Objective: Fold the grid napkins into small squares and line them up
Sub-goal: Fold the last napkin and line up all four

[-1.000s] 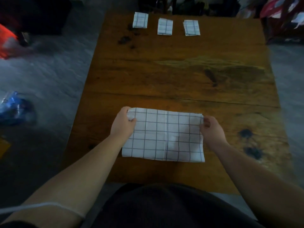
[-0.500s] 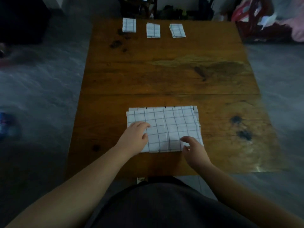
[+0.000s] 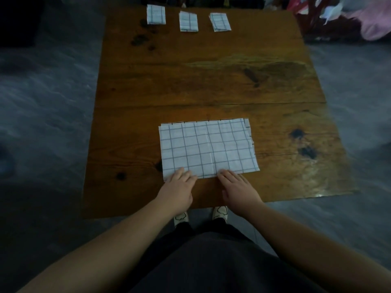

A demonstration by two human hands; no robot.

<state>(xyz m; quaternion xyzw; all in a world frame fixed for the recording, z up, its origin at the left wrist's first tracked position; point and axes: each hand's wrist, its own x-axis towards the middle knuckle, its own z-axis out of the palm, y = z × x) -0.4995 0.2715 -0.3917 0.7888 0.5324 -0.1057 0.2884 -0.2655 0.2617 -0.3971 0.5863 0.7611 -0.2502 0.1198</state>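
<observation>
Near side of the table: half-folded napkin lies flat, well apart from the row of three folded squares along the far edge. Left hand and right hand are both flat with fingers straight, pressing the napkin's near edge and gripping nothing. Looks like crease-setting, so I'd sweep both palms outward along that edge, square up the offset layers showing on the right side, then fold sideways along the centre crease.
</observation>
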